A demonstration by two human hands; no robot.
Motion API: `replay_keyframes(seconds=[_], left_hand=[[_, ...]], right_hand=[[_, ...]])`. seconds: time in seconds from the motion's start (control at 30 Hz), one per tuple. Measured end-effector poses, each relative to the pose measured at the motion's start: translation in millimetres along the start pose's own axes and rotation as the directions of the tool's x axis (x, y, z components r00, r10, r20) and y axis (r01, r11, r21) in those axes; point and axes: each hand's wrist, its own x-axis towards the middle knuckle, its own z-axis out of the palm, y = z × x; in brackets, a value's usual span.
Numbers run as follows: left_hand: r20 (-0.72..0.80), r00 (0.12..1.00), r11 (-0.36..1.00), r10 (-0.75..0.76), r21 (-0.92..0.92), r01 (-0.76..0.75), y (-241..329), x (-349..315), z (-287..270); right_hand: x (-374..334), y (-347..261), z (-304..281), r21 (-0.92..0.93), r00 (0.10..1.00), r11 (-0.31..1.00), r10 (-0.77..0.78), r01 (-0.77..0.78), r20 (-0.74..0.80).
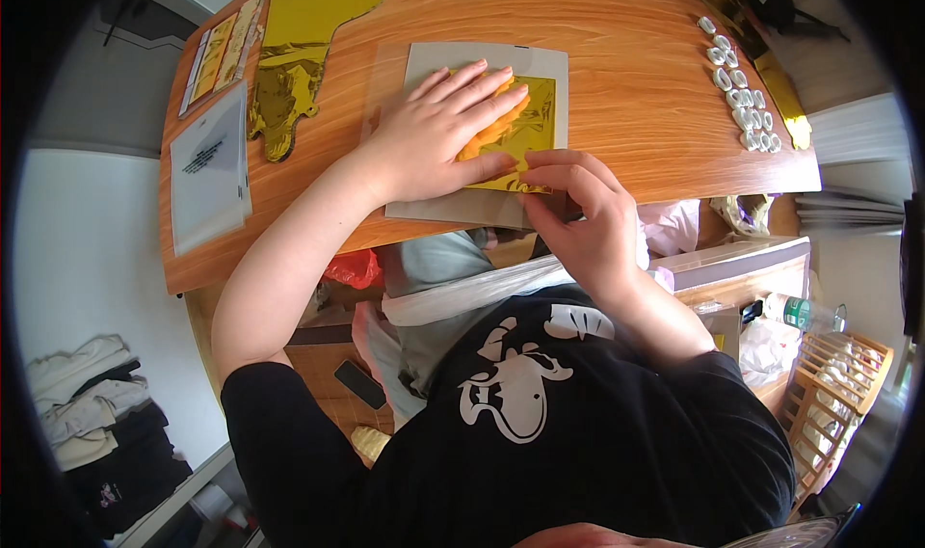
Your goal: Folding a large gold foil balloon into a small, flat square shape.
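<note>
A grey board [434,64] lies on the wooden table in front of me, with a square of shiny gold foil [541,129] on it. My left hand [445,124] rests flat on the board and foil, fingers spread and pointing away from me. An orange patch [496,129] shows beside its fingers; whether it is a separate piece or a reflection I cannot tell. At the foil's near edge, my right hand [583,206] is closed in a pinch, thumb and fingertips on the gold foil. The left thumb lies close to those fingertips.
Left of the board lie a large cut gold foil piece [289,56], clear plastic sleeves [207,177] and a printed pack [222,52]. Several small white rings [742,95] stand at the right edge. Below the table are a wooden rack [838,403], a bottle [805,312] and a phone [360,384].
</note>
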Motion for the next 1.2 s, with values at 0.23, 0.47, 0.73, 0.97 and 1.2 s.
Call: replay_keyframes(seconds=[0.23,0.47,0.73,0.97,1.2], left_hand=[[0.003,1.000,1.000,-0.002,0.007,0.002,0,0,0],[0.005,1.000,1.000,-0.003,-0.004,0.003,1,0,-1],[-0.007,1.000,1.000,0.007,0.018,-0.007,1,0,-1],[-0.014,1.000,1.000,0.012,0.028,-0.012,3,0,-2],[-0.009,1.000,1.000,0.005,0.016,-0.005,6,1,-4]], right_hand=[[-3,8,4,-0.063,0.995,0.993,-0.096,0.095,-0.018],[-1,9,0,-0.355,0.959,0.901,-0.282,0.250,-0.040],[2,13,-14,-0.526,0.868,0.707,-0.475,0.473,0.142],[10,13,-22,-0.520,0.825,0.647,-0.497,0.558,0.269],[9,13,-24,-0.420,0.858,0.749,-0.429,0.512,0.282]])
